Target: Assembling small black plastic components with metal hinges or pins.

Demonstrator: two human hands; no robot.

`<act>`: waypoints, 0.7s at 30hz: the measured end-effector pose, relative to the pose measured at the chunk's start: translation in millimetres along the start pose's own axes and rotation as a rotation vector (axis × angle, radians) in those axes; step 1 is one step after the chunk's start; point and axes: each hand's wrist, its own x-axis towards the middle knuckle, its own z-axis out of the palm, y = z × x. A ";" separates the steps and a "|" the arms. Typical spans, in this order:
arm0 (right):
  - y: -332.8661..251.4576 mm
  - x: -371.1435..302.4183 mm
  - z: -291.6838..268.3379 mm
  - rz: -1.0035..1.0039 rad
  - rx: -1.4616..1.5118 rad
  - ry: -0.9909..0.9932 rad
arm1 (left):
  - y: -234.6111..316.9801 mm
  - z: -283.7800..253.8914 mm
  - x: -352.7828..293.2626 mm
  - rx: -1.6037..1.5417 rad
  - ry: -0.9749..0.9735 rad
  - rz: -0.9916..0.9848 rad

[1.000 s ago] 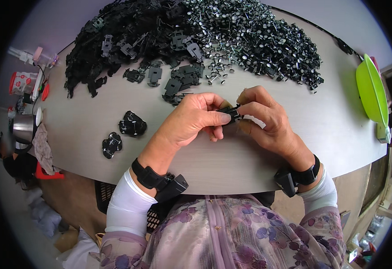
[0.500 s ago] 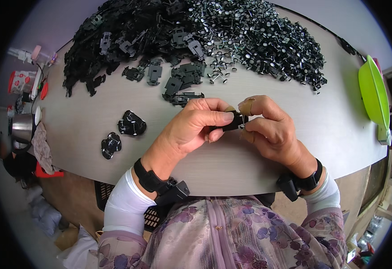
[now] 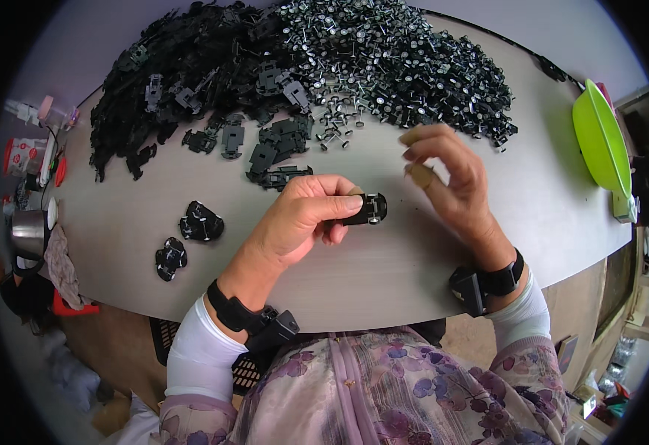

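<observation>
My left hand [image 3: 287, 222] pinches a small black toy car chassis [image 3: 373, 208] between thumb and fingers. A silvery axle with wheels lies across the chassis near its right end; the other end is hidden under my fingers. To the right, my right hand [image 3: 458, 182] is raised off the chassis, fingers curved and apart, with nothing seen between them. Tan coverings wrap some of its fingertips. Two small clusters of black parts with silvery axles, an upper one [image 3: 201, 222] and a lower one [image 3: 171, 259], lie left of my left hand.
A heap of black chassis [image 3: 191, 74] covers the far left of the table [image 3: 324, 297]. Beside it, a heap of wheeled axles [image 3: 406, 67] spreads to the right. Several loose chassis [image 3: 263, 157] lie in front. A lime-green basin [image 3: 601, 141] stands at the right edge.
My right hand has let go of the chassis and moved up and right, its fingers spreading. My left hand still holds the chassis, now with its axle end showing. The whole view has shifted slightly.
</observation>
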 end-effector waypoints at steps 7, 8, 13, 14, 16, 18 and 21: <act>39.0 3.3 -35.1 0.110 -0.694 0.070 | 0.9 1.9 1.8 -0.053 -0.011 0.013; 37.2 2.4 -35.4 0.250 -0.668 0.004 | 0.3 1.8 2.4 -0.056 -0.010 0.012; 21.0 -0.5 -26.6 0.215 -0.546 -0.065 | 0.4 3.6 0.7 -0.049 0.047 0.030; 16.7 -0.6 -24.8 0.095 -0.553 -0.053 | -0.1 3.1 1.2 -0.050 0.047 0.030; 2.4 1.8 -19.3 0.070 -0.351 -0.069 | -2.2 2.0 3.1 -0.004 0.028 0.051; -7.7 -1.3 -9.7 0.102 -0.009 -0.147 | -4.0 3.9 4.7 0.009 0.033 0.052; -14.3 -11.6 10.2 0.199 0.174 -0.218 | -4.6 5.6 3.0 0.066 0.023 0.068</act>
